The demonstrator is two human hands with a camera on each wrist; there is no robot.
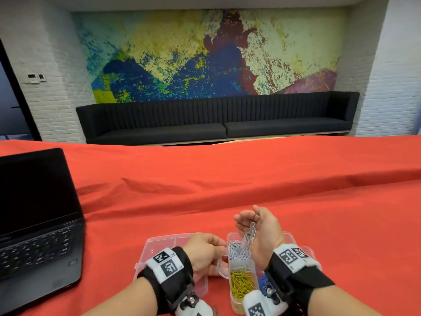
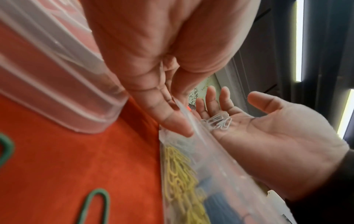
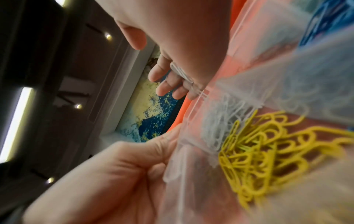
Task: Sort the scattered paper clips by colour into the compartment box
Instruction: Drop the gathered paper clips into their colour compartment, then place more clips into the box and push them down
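Observation:
The clear compartment box [image 1: 232, 238] lies on the red cloth with its lid [image 1: 168, 242] folded open to the left. It holds white clips [image 1: 238, 250], yellow clips [image 1: 241, 283] and blue clips [image 1: 263, 281] in separate compartments. My left hand [image 1: 218, 247] pinches the box's left wall [image 3: 178, 151]. Over the white compartment my right hand [image 1: 246, 217] is held open, palm tilted, and a few white clips [image 2: 218, 121] slide down it. A green clip [image 1: 215, 311] lies on the cloth near me; two green clips [image 2: 95, 204] show in the left wrist view.
An open black laptop [image 1: 38, 224] stands at the left of the table. The red cloth [image 1: 250, 179] stretches wide beyond the box, with folds across its middle. A dark sofa [image 1: 216, 119] lines the far wall.

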